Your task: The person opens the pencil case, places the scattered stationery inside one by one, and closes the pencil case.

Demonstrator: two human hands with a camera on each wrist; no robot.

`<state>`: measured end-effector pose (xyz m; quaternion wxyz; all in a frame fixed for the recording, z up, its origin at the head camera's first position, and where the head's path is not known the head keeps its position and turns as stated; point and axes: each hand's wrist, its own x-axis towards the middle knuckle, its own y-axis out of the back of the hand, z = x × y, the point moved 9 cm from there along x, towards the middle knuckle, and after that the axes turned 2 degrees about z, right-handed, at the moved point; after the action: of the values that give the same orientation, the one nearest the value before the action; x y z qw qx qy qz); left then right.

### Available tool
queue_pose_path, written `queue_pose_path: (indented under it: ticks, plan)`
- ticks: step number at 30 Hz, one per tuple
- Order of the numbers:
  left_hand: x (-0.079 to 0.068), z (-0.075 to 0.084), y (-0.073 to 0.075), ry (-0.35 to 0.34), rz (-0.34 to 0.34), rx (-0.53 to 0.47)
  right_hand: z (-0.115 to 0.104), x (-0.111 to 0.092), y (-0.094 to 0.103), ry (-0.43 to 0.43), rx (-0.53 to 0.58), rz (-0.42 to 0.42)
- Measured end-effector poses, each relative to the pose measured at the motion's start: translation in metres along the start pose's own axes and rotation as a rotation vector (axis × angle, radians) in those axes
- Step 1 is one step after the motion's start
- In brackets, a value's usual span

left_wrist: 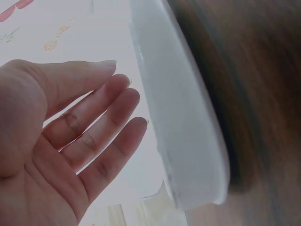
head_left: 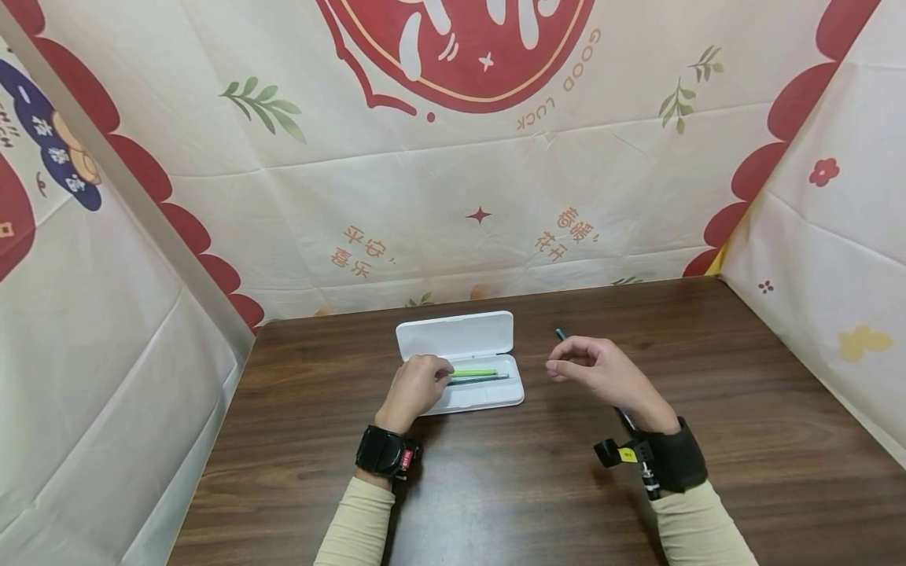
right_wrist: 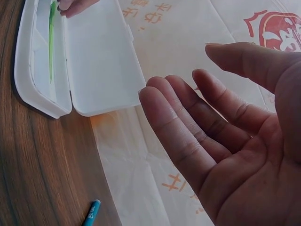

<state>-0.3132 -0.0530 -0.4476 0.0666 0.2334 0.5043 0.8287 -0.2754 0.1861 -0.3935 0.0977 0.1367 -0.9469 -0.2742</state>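
A white pencil case (head_left: 470,406) lies on the table with its lid raised. Inside are a green pen (head_left: 476,373) and a dark pen (head_left: 481,379), side by side. My left hand (head_left: 416,385) is over the case's left half, fingertips by the green pen's left end; in the right wrist view they appear just above it. Nothing shows between the fingers in the left wrist view. Right of the case, my right hand (head_left: 609,377) hovers with loosely bent fingers and holds nothing. A blue pen (head_left: 561,334) shows past that hand, its rest hidden in the head view.
The brown wooden table (head_left: 495,487) reaches back to a printed cloth (head_left: 439,181) hanging behind it. More cloth panels stand at the left and right. Each wrist wears a black strap, with a small camera (head_left: 607,453) jutting out at the right one.
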Motion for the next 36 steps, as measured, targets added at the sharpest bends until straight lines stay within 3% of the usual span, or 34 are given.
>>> queue_pose_path:
  ticks: [6,14,20,36]
  plan:
    - [0.0,0.002,0.003,-0.005,0.004,-0.014,-0.014,-0.004,0.005,0.009,-0.026,0.01]
    - [0.0,0.005,0.009,0.002,0.003,-0.02,0.015,0.002,0.009,0.031,-0.041,0.022]
    - [0.001,0.008,0.014,-0.002,0.013,-0.022,0.024,0.002,0.016,0.029,-0.093,0.047]
    - [-0.001,0.018,0.031,-0.029,0.054,-0.05,0.049,0.0,0.034,-0.079,-0.132,0.1]
